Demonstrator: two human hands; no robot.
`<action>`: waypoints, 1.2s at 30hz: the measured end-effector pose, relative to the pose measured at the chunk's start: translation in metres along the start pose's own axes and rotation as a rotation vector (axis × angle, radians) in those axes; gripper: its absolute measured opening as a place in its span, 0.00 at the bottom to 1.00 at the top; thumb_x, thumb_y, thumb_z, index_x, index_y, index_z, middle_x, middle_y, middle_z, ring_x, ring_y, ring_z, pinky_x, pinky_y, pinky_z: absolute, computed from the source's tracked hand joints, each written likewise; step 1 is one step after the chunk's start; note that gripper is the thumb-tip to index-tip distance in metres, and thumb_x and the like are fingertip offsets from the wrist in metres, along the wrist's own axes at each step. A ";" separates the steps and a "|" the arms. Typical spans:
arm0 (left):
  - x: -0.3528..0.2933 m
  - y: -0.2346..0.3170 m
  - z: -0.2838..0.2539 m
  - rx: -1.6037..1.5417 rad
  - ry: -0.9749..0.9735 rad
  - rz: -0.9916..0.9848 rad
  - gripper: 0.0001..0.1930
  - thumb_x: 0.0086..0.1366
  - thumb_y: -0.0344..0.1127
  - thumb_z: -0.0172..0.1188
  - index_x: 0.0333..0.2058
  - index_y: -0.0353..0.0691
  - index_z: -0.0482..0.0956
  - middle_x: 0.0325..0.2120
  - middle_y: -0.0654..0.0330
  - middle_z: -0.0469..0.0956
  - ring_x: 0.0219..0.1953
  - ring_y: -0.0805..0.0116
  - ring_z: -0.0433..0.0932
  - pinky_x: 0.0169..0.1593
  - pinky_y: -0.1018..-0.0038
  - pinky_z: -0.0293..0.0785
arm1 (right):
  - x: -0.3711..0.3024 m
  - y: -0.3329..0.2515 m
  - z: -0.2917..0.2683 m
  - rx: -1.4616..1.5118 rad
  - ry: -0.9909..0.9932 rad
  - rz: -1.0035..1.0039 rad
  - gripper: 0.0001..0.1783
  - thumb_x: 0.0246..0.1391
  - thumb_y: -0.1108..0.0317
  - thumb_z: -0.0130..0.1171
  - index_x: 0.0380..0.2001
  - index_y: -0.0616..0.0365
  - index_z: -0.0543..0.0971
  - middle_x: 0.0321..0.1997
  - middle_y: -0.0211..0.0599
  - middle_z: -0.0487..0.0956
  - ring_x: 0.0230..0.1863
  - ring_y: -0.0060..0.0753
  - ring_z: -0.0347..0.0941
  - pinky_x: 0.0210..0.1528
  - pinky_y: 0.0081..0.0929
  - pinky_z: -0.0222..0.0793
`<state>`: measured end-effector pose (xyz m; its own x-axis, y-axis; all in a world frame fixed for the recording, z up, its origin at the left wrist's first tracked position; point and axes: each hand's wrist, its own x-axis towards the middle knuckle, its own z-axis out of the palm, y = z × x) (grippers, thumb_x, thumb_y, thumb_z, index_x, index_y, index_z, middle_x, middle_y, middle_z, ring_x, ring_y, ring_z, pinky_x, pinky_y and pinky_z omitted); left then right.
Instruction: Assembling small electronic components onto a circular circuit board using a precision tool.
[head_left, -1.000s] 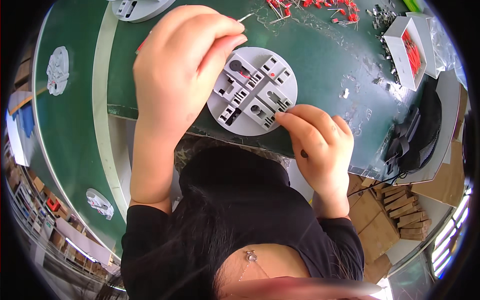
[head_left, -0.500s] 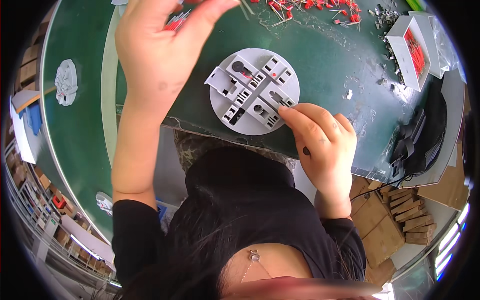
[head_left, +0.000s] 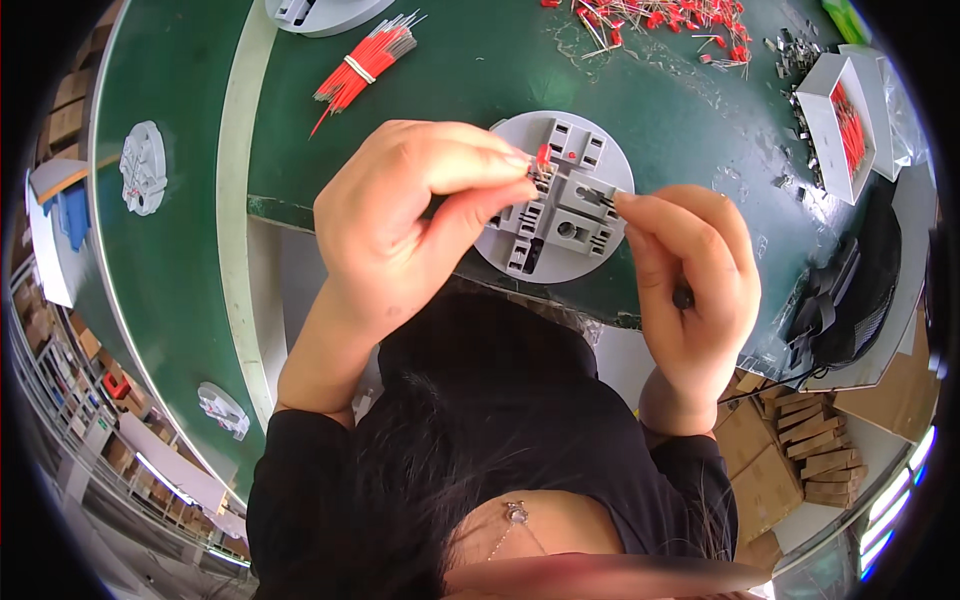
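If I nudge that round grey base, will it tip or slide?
The round grey base probably won't tip: it lies flat and wide. It may slide, since the green tabletop looks glossy. It's likely stiff, with its plastic-like moulded look.

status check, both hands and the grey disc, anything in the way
Left hand over grey disc, by small red part, grip unclear; right hand at disc's right edge; disc on green table, left hand hiding part of it.
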<state>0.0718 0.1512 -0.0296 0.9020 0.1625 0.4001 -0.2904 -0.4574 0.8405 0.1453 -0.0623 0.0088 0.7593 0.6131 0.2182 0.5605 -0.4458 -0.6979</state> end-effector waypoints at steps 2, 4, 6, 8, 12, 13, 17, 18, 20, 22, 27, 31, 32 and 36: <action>0.003 0.007 -0.004 -0.003 -0.038 0.044 0.13 0.55 0.17 0.70 0.38 0.33 0.80 0.35 0.50 0.84 0.37 0.62 0.83 0.40 0.73 0.80 | 0.008 -0.006 0.000 0.067 0.044 0.013 0.16 0.47 0.79 0.70 0.41 0.54 0.83 0.34 0.34 0.79 0.26 0.33 0.76 0.27 0.27 0.71; 0.004 0.012 -0.004 -0.012 -0.054 0.067 0.13 0.55 0.18 0.70 0.38 0.34 0.79 0.35 0.49 0.84 0.37 0.61 0.84 0.39 0.73 0.80 | 0.013 -0.010 0.000 0.105 0.029 0.030 0.15 0.48 0.80 0.69 0.41 0.57 0.83 0.35 0.34 0.79 0.28 0.30 0.74 0.28 0.25 0.69; 0.004 0.016 -0.002 -0.060 -0.047 0.066 0.13 0.55 0.19 0.71 0.38 0.34 0.79 0.35 0.50 0.84 0.36 0.61 0.83 0.38 0.73 0.79 | 0.017 -0.013 0.001 0.197 -0.002 0.059 0.13 0.49 0.82 0.67 0.40 0.62 0.83 0.37 0.35 0.79 0.32 0.25 0.72 0.30 0.21 0.66; 0.005 0.018 -0.001 -0.089 -0.038 0.064 0.14 0.55 0.20 0.71 0.39 0.34 0.79 0.35 0.50 0.84 0.36 0.61 0.83 0.38 0.73 0.79 | 0.019 -0.013 0.003 0.194 -0.018 0.031 0.13 0.48 0.83 0.67 0.39 0.62 0.83 0.37 0.35 0.79 0.32 0.25 0.72 0.30 0.21 0.66; 0.006 0.020 -0.002 -0.123 -0.086 0.044 0.14 0.55 0.21 0.72 0.39 0.34 0.78 0.34 0.51 0.83 0.34 0.62 0.83 0.37 0.73 0.79 | 0.018 -0.009 0.007 0.195 -0.049 -0.052 0.14 0.46 0.83 0.67 0.38 0.62 0.84 0.37 0.36 0.78 0.33 0.26 0.73 0.31 0.20 0.67; 0.007 0.020 -0.002 -0.142 -0.093 0.044 0.13 0.56 0.21 0.71 0.39 0.34 0.79 0.34 0.51 0.83 0.33 0.62 0.83 0.36 0.73 0.79 | 0.018 -0.007 0.007 0.183 -0.052 -0.080 0.14 0.45 0.83 0.67 0.38 0.61 0.84 0.37 0.37 0.78 0.33 0.26 0.74 0.31 0.20 0.67; 0.009 0.023 -0.001 -0.195 -0.122 0.011 0.13 0.56 0.21 0.71 0.38 0.34 0.79 0.33 0.52 0.83 0.32 0.63 0.82 0.35 0.74 0.78 | 0.018 -0.001 0.008 0.176 -0.037 -0.144 0.15 0.43 0.84 0.67 0.37 0.60 0.85 0.37 0.37 0.78 0.33 0.28 0.75 0.31 0.21 0.69; 0.009 0.024 -0.002 -0.213 -0.134 -0.023 0.12 0.56 0.21 0.71 0.38 0.34 0.79 0.33 0.52 0.83 0.32 0.63 0.82 0.35 0.74 0.78 | 0.018 -0.001 0.008 0.178 -0.028 -0.161 0.16 0.42 0.84 0.67 0.37 0.60 0.85 0.37 0.37 0.78 0.32 0.28 0.75 0.31 0.21 0.69; 0.008 0.027 -0.003 -0.231 -0.144 -0.056 0.12 0.56 0.20 0.71 0.37 0.34 0.79 0.33 0.52 0.83 0.31 0.63 0.82 0.35 0.74 0.78 | 0.017 0.000 0.006 0.161 -0.033 -0.171 0.15 0.42 0.84 0.67 0.37 0.59 0.85 0.36 0.37 0.78 0.32 0.28 0.75 0.30 0.21 0.69; 0.008 0.031 -0.005 -0.241 -0.169 -0.125 0.12 0.55 0.20 0.71 0.37 0.34 0.80 0.32 0.53 0.83 0.31 0.63 0.82 0.35 0.72 0.77 | 0.016 0.001 0.005 0.127 -0.043 -0.190 0.15 0.42 0.83 0.67 0.36 0.59 0.85 0.36 0.37 0.78 0.32 0.28 0.75 0.30 0.22 0.70; 0.013 0.038 -0.007 0.000 -0.194 0.004 0.11 0.54 0.21 0.71 0.36 0.35 0.81 0.31 0.53 0.83 0.30 0.61 0.81 0.35 0.70 0.76 | 0.015 0.002 0.003 0.103 -0.024 -0.238 0.14 0.42 0.82 0.67 0.35 0.58 0.85 0.35 0.36 0.77 0.31 0.28 0.75 0.29 0.22 0.69; 0.017 0.041 -0.012 0.051 -0.241 0.074 0.12 0.54 0.25 0.72 0.36 0.35 0.81 0.31 0.53 0.83 0.30 0.59 0.81 0.36 0.69 0.75 | 0.014 0.002 0.002 0.120 -0.014 -0.248 0.11 0.45 0.79 0.68 0.34 0.58 0.84 0.35 0.36 0.78 0.31 0.28 0.75 0.29 0.22 0.69; 0.018 0.040 -0.011 0.051 -0.242 0.074 0.12 0.54 0.25 0.72 0.36 0.35 0.81 0.31 0.53 0.83 0.30 0.59 0.81 0.36 0.69 0.75 | 0.014 0.001 0.003 0.181 -0.006 -0.235 0.09 0.47 0.78 0.68 0.34 0.59 0.84 0.35 0.36 0.78 0.31 0.29 0.75 0.30 0.22 0.69; 0.014 0.033 -0.003 -0.120 -0.179 0.056 0.12 0.56 0.29 0.72 0.36 0.36 0.80 0.31 0.55 0.82 0.29 0.62 0.81 0.35 0.70 0.74 | 0.016 0.001 0.008 0.348 0.017 -0.199 0.09 0.48 0.75 0.69 0.35 0.58 0.84 0.35 0.35 0.78 0.31 0.29 0.75 0.30 0.24 0.70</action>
<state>0.0740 0.1411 0.0051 0.9225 -0.0235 0.3853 -0.3683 -0.3520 0.8605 0.1555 -0.0477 0.0065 0.6539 0.6532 0.3818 0.5540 -0.0696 -0.8296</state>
